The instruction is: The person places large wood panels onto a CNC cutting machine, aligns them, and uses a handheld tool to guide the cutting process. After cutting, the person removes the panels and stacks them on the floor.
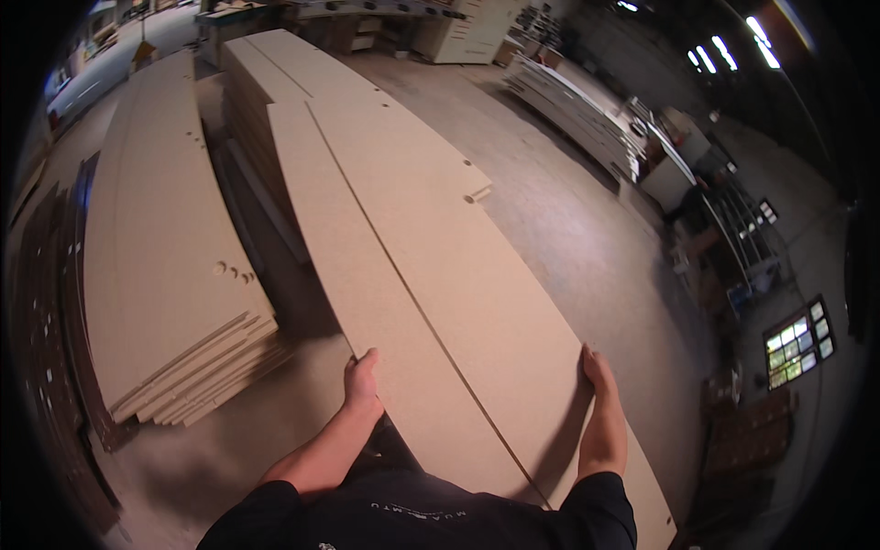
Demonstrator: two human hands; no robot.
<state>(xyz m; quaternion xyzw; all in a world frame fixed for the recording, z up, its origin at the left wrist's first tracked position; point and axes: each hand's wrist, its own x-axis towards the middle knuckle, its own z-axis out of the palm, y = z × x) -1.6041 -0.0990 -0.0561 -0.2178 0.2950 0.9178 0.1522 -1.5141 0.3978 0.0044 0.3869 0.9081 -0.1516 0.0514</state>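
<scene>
A long tan wood-fibre panel [440, 275] stretches from close against my body to the far left, with a dark straight groove running along its length. My left hand [362, 378] grips its left edge, thumb on top and the other fingers hidden beneath. On the opposite edge, my right hand [596, 368] holds the panel the same way, its fingers mostly out of sight under the board. The panel's far part lies over a stack of like boards [247, 110]. Small round holes show near its right edge.
Left of me stands another stack of tan panels [156, 247], its near ends uneven. Dark brown boards [50, 339] lie beyond it at the far left. Across the concrete floor [587, 220] is a pile of sheets [577, 110], with a metal rack [733, 229] farther right.
</scene>
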